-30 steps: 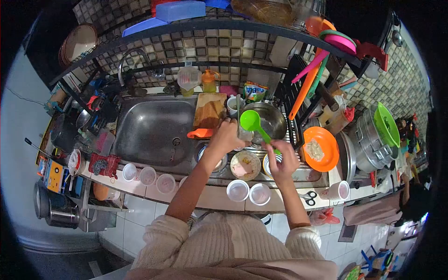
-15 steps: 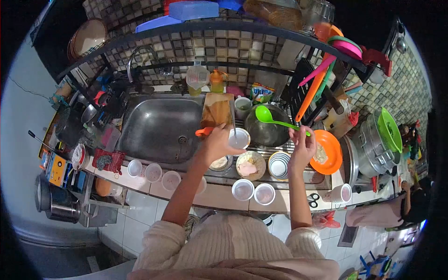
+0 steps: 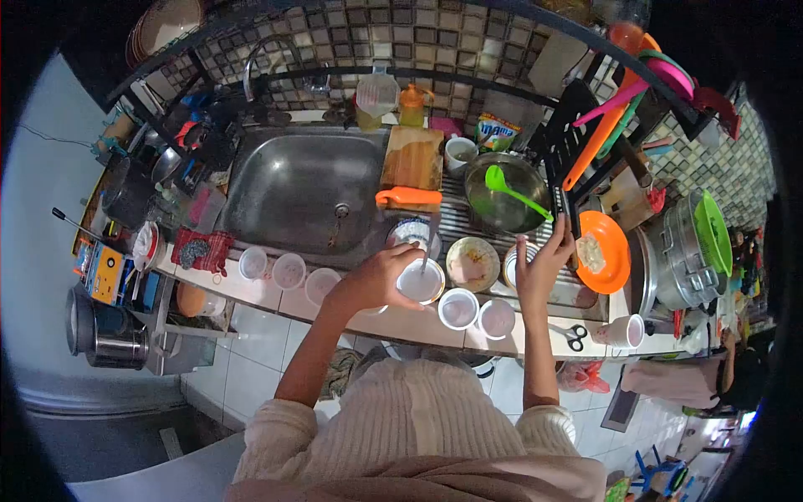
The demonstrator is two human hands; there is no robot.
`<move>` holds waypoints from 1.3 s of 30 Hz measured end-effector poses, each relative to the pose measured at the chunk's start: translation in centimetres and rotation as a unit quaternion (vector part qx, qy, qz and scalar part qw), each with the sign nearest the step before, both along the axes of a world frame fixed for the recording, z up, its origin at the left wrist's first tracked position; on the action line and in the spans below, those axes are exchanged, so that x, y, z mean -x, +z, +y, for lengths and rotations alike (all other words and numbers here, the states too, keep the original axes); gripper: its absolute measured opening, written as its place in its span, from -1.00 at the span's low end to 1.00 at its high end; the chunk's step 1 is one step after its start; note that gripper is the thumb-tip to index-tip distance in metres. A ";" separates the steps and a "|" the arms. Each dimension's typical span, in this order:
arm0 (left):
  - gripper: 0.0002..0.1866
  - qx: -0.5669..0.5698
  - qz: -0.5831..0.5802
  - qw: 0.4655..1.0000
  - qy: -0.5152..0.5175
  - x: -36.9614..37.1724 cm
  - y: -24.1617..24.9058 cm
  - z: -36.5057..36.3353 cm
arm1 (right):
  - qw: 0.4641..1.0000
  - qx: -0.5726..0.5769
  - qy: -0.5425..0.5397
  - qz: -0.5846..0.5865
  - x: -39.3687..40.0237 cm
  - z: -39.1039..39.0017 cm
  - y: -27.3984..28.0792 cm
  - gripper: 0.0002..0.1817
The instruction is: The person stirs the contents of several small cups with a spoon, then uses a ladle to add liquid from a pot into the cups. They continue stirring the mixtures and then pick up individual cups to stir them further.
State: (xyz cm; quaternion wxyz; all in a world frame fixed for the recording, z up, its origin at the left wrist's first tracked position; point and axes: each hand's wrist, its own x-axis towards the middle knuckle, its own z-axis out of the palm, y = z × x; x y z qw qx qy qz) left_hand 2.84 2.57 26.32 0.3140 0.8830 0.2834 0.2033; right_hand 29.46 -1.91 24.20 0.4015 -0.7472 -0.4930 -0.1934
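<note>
My left hand [image 3: 376,280] grips a small white bowl [image 3: 420,282] by its rim, and a slim metal utensil [image 3: 433,238] rises out of it. Fingers apart, my right hand [image 3: 544,268] is over a striped bowl [image 3: 510,268], mostly hidden by it. Near its fingertips ends the handle of a green ladle [image 3: 520,199], whose scoop rests over the metal pot [image 3: 502,219]. Between my hands stands a bowl with pinkish-white contents [image 3: 473,266]. Two clear plastic cups stand in front, one a plastic cup [image 3: 459,309] close to my left hand.
The sink [image 3: 305,197] lies left, beside a wooden cutting board [image 3: 414,159] and an orange-handled item [image 3: 408,197]. To the right are an orange plate [image 3: 604,251] with pale food, scissors [image 3: 574,335] and stacked cups [image 3: 626,332]. Utensils hang from the rack above.
The green ladle has gone from my right hand into the pot, and that hand has opened. My left hand has brought the white bowl nearer to the counter's front edge. The view has shifted.
</note>
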 end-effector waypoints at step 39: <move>-0.12 -0.155 0.138 0.978 0.028 2.1 -4.5 -3.6 | 0.902 0.313 0.296 -0.017 12.4 -7.8 2.6 -0.87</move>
